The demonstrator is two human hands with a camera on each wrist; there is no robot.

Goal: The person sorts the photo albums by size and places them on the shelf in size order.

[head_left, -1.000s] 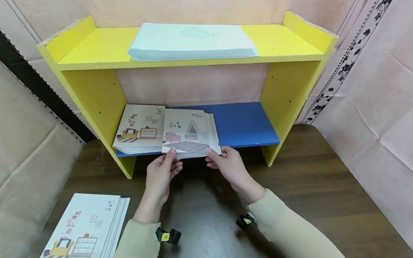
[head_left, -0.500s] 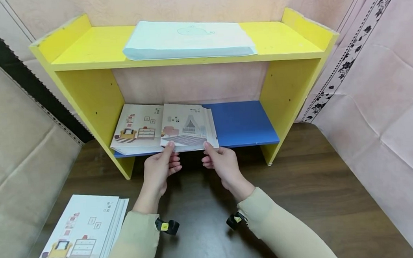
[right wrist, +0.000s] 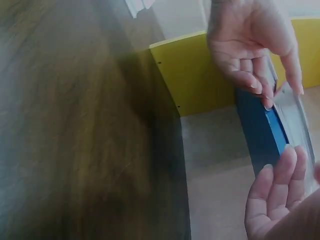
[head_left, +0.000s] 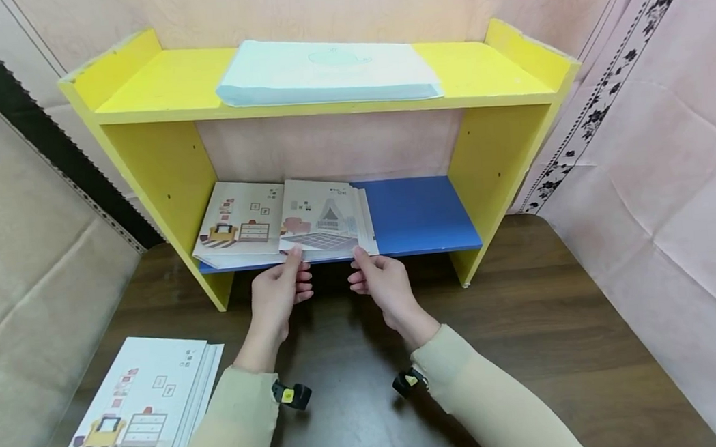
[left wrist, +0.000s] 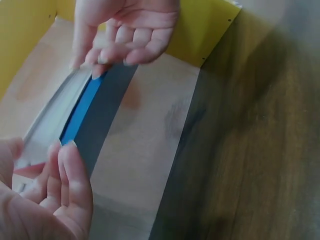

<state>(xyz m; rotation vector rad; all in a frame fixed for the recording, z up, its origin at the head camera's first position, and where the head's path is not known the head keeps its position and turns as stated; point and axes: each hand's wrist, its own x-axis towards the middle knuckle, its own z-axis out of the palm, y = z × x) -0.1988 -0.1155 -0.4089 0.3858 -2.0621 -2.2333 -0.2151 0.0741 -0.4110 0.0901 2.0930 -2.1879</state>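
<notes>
A stack of notebooks (head_left: 327,215), with a tent and rug drawn on the cover, lies on the blue lower shelf (head_left: 419,213). My left hand (head_left: 274,293) pinches its near left corner, thumb on the cover and fingers under the front edge. At the near right corner, my right hand (head_left: 389,286) pinches the stack the same way. Both hands' fingertips meet the shelf's blue front edge in the wrist views. Left of this stack, and touching it, lies another notebook pile (head_left: 241,220) with an armchair and drawers on its cover.
The yellow shelf unit (head_left: 164,180) stands on a brown wooden table (head_left: 561,327). On its upper board lies a pale blue package (head_left: 330,71) with a whale outline. A further notebook stack (head_left: 129,408) lies at the table's front left. Pale cloth (head_left: 669,184) hangs around.
Both hands pushed the tent-cover stack back and down onto the blue shelf, mostly in the first half second. Since then hands and stack have hardly moved.
</notes>
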